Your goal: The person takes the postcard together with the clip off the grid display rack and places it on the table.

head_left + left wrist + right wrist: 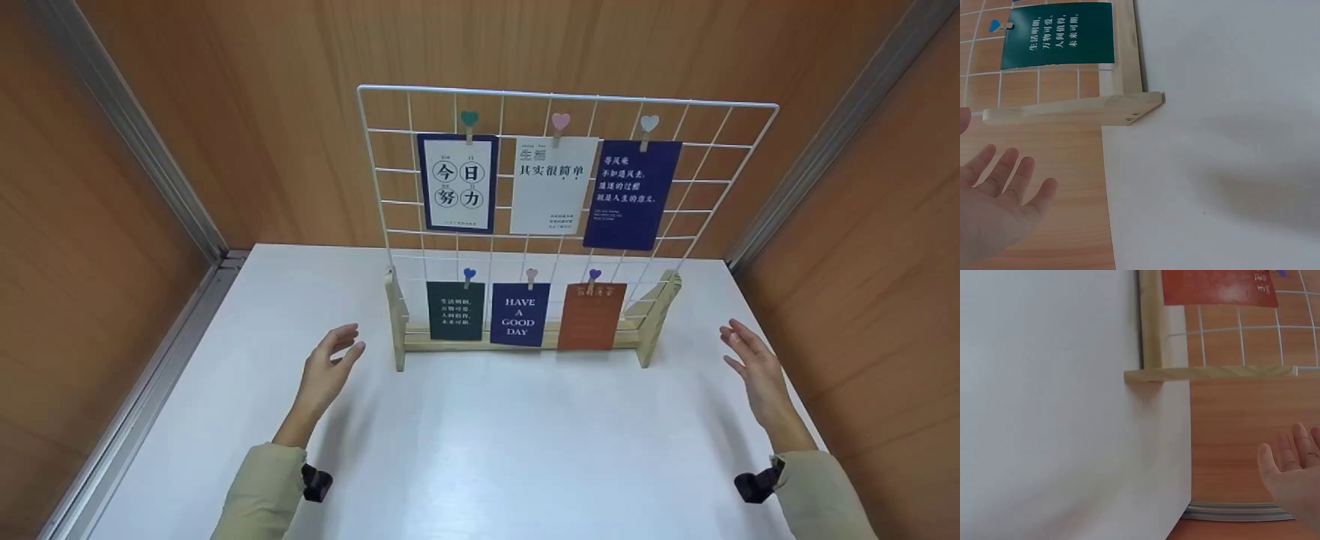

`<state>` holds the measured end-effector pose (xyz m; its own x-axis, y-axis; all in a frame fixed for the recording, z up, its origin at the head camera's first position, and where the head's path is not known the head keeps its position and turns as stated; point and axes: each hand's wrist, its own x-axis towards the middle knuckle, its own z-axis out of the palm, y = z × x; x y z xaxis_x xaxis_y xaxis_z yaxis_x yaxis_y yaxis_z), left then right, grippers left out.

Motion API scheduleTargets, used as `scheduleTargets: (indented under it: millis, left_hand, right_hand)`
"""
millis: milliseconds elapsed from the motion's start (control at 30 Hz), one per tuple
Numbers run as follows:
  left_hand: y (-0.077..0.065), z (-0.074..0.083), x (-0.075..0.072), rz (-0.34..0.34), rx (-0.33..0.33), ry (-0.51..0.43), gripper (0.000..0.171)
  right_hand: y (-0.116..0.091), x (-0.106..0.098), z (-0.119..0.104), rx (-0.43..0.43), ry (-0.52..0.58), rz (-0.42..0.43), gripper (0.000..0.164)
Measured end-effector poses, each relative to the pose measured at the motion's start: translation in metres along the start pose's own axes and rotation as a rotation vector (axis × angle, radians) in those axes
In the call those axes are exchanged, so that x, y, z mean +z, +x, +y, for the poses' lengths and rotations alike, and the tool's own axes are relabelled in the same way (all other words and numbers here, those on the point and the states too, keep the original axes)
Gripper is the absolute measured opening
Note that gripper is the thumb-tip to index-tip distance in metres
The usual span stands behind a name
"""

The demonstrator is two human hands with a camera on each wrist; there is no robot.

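A white wire grid (pixel 570 95) stands in a pale wooden stand (pixel 450 345) on the table. Three cards hang in its upper row: a blue-bordered white card (pixel 459 184), a white card (pixel 553 195) and a navy card (pixel 630 202). Below hang a green card (pixel 456 311), a blue "HAVE A GOOD DAY" card (pixel 518 315) and an orange card (pixel 591 319). Heart-topped clips, such as a teal one (pixel 469 118), pin them. My left hand (pixel 330 367), fingers loosely bent, hovers left of the stand, holding nothing. Over on the right, my right hand (pixel 759 371) is likewise bare, apart from the stand.
The white tabletop (pixel 480 442) stretches in front of the stand. Wood-grain panels (pixel 285 112) enclose the back and both sides, with metal rails (pixel 142 127) along the corners.
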<state>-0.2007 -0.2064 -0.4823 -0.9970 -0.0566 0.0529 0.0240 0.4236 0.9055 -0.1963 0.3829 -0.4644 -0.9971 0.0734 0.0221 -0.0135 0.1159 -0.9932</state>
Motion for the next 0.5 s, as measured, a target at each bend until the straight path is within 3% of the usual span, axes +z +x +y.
scheduleTargets:
  millis: [100, 133, 300, 333, 367, 500]
  left_hand:
    - [-0.001, 0.008, 0.001, 0.012, -0.018, -0.039, 0.046]
    - [0.010, -0.012, 0.005, 0.005, 0.010, -0.079, 0.044]
    - [0.008, 0.000, 0.008, 0.016, 0.051, -0.100, 0.041]
    - [0.008, 0.004, 0.007, 0.013, 0.056, -0.105, 0.040]
    - [-0.004, 0.029, 0.003, 0.019, 0.040, -0.071, 0.040]
    - [-0.013, 0.057, 0.001, 0.005, 0.059, -0.090, 0.036]
  right_hand:
    - [-0.001, 0.007, -0.005, -0.026, 0.091, 0.029, 0.049]
    - [0.000, 0.010, -0.007, -0.040, 0.120, 0.034, 0.045]
    - [0.001, 0.022, -0.016, -0.118, 0.213, 0.011, 0.032]
    - [0.001, 0.025, -0.018, -0.127, 0.220, 0.004, 0.031]
    - [0.001, 0.027, -0.020, -0.134, 0.222, -0.002, 0.030]
    - [0.000, 0.037, -0.029, -0.154, 0.221, -0.026, 0.029]
